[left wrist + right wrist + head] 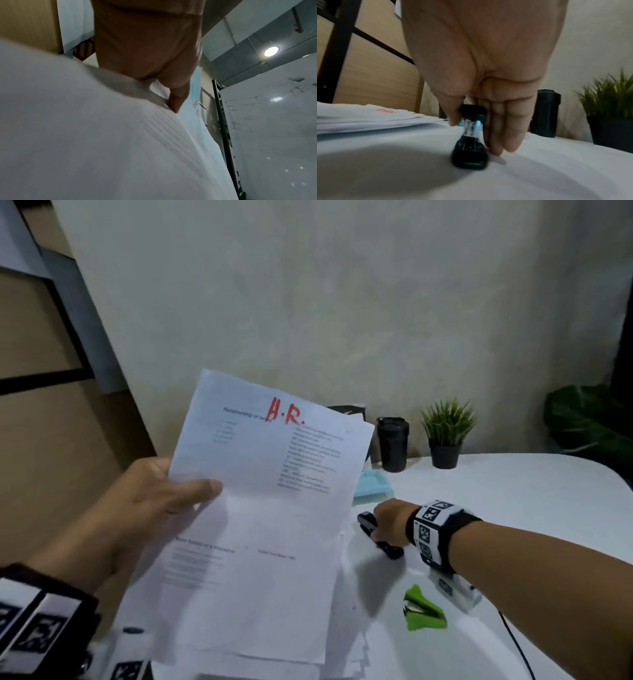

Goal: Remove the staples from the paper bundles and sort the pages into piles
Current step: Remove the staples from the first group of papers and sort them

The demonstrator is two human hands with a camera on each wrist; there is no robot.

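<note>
My left hand (pixel 191 487) holds a white paper bundle (pixel 260 508) up off the table, thumb on the front page, which bears a red "H.R." In the left wrist view the fingers (pixel 175 102) press the back of the bundle (pixel 85 135). My right hand (pixel 387 525) is down on the white table (pixel 513 508), where it pinches a black stapler (pixel 368 523). In the right wrist view the thumb and fingers of that hand (pixel 476 135) flank the stapler (pixel 470 148), which stands on the table. A green staple remover (pixel 424 609) lies by my right wrist.
A pile of loose pages (pixel 368 119) lies on the table's left side. At the back stand a black cup (pixel 393 445), a small potted plant (pixel 447 436) and a light blue tray (pixel 373 482). A dark cable (pixel 517 645) runs over the near right edge.
</note>
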